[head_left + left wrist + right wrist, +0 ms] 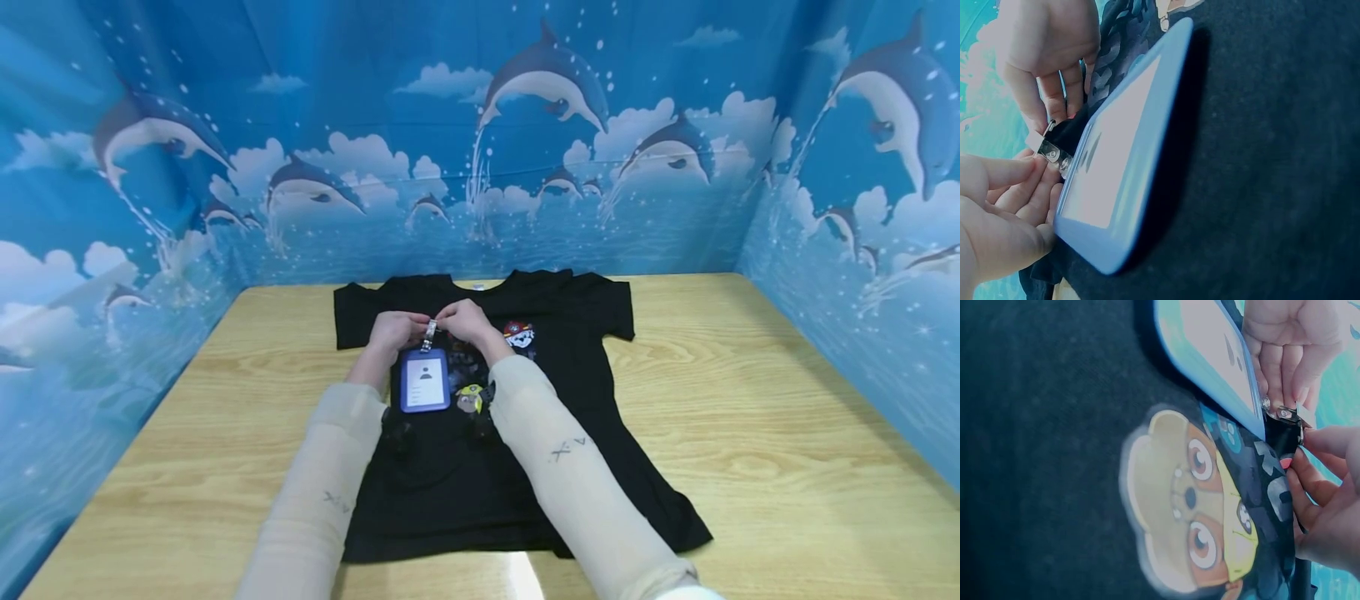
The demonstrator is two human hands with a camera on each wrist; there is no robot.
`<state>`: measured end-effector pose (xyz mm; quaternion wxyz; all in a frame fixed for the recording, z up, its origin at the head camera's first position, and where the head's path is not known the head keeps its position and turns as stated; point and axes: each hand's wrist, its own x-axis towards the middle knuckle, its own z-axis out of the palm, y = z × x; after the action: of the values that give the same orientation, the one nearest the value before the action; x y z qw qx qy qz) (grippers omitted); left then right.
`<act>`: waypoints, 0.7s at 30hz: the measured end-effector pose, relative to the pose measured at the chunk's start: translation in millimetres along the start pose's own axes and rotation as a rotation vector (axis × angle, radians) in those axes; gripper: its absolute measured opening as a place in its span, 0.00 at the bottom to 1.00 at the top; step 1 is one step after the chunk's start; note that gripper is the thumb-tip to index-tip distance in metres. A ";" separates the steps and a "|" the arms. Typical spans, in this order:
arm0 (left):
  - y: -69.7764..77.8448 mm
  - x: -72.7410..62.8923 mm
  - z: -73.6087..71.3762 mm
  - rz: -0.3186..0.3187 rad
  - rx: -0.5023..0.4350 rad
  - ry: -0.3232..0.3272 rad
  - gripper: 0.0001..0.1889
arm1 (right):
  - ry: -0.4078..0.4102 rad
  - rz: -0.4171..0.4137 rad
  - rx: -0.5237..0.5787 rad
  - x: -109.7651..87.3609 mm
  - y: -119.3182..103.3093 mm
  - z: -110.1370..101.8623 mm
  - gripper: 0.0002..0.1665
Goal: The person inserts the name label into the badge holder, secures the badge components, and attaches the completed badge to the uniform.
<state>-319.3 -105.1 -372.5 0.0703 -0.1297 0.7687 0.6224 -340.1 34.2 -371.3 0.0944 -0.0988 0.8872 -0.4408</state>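
Observation:
A black T-shirt [555,433] with cartoon dog prints lies spread on the table. Over its chest is a blue badge holder [405,383] with a white card inside, tilted up off the cloth in the left wrist view. My left hand [393,332] pinches the holder's metal clip [1051,152] between thumb and fingers. Opposite it, my right hand [465,321] pinches a raised fold of the shirt [1282,434], its fingertips right at the clip's end. The fold lies against the clip's mouth; the fingers partly hide that spot.
The wooden table [720,400] reaches out on both sides of the shirt. Blue dolphin-print curtains [420,167] stand along the back and the two sides. A yellow-capped dog print [1179,500] lies below my right hand.

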 end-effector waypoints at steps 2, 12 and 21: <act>-0.1 0.7 0.2 0.001 -0.004 -0.003 0.14 | -0.002 -0.007 0.002 0.3 0.7 -0.5 0.10; 0.3 2.2 2.2 0.034 0.007 -0.027 0.16 | -0.046 -0.052 -0.043 -1.3 2.3 -7.6 0.12; 0.7 0.9 3.8 0.020 0.001 -0.021 0.16 | -0.089 0.008 0.028 -5.0 8.2 -13.3 0.12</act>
<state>-320.6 -101.3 -372.9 0.0722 -0.1151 0.7696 0.6239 -339.4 50.4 -369.5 0.1369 -0.1135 0.8761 -0.4480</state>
